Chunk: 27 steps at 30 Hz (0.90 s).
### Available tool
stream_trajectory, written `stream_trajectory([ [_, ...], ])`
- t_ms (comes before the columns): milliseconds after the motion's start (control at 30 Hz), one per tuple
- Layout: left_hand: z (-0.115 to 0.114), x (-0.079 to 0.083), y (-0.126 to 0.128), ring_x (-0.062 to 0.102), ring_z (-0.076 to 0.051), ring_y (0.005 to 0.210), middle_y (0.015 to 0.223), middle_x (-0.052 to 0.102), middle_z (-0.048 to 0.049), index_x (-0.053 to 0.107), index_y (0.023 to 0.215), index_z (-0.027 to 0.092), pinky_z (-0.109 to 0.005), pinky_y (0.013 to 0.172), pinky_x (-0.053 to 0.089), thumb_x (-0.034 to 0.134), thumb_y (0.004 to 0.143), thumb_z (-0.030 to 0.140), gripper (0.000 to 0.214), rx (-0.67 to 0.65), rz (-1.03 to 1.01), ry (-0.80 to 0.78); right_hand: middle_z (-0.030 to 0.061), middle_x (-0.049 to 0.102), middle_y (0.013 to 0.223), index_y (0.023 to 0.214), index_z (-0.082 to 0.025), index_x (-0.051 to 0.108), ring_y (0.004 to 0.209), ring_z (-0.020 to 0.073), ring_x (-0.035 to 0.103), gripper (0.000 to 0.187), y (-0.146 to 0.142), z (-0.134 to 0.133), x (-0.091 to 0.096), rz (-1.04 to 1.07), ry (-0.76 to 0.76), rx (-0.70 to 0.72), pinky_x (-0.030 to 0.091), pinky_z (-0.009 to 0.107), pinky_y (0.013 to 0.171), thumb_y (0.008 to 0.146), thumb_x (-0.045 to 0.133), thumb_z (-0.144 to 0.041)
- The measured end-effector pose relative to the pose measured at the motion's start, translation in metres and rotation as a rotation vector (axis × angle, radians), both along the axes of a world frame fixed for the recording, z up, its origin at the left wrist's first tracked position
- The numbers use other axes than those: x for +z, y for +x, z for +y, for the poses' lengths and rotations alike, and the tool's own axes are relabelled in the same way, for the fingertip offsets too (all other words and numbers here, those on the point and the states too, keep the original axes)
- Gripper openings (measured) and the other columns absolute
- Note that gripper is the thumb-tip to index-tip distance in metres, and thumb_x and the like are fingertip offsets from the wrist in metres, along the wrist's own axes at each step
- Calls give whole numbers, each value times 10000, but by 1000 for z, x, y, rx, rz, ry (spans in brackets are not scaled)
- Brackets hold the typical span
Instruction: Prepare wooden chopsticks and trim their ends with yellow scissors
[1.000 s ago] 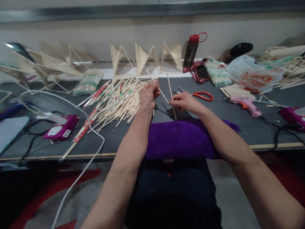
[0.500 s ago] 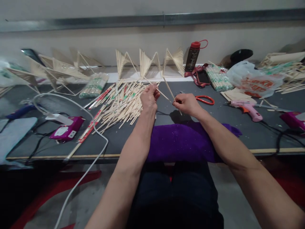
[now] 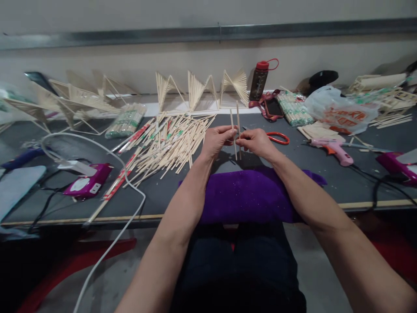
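Left hand (image 3: 216, 141) and right hand (image 3: 257, 141) pinch upright chopsticks (image 3: 235, 119) — chopstick-filled packet (image 3: 295, 108) beyond.

No legible text (red print on plastic bag (image 3: 340, 114) blurred)

Pale wall (image 3: 130, 65) with grey metal rail (image 3: 208, 34), dark worktable (image 3: 325, 182), grey floor (image 3: 312, 269)

The left hand (image 3: 216, 141) and right hand (image 3: 256, 142) have drawn close together, and the two sticks (image 3: 235, 119), crossed at angles a moment ago, now stand upright, parallel, side by side.
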<state>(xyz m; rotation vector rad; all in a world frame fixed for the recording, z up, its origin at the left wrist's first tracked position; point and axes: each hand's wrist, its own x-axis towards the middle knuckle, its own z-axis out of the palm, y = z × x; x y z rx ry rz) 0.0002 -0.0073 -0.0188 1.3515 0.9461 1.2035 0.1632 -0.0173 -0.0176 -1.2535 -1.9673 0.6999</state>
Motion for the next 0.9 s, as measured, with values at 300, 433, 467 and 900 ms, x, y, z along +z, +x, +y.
stream_trajectory([
  [300,-1,-1,1,532,-70,592,811,653,-34,731,823,175,-218,566,451,664,687,325,214,8,101,203,29,620,605,715,-144,666,526,108,567,188,4,2,-2,85,-88,83,419,207,449,795,570,-285],
  [433,1,-4,0,535,-72,594,792,640,-28,732,815,176,-221,566,449,659,692,321,203,-3,111,227,30,629,613,703,-144,668,549,106,575,238,4,-1,1,114,-110,111,454,204,478,804,580,-341],
  [467,1,-5,0,535,-73,595,786,636,-25,732,813,176,-222,566,450,659,692,320,201,-7,120,226,30,631,614,701,-145,670,547,106,574,257,4,-1,1,117,-115,116,458,206,482,804,581,-363],
  [900,2,-7,-4,542,-75,598,772,608,-12,734,752,196,-236,592,461,659,692,272,122,-49,247,248,27,619,611,758,-167,703,569,116,556,303,0,5,-5,-106,-56,96,372,229,547,865,515,-378],
])
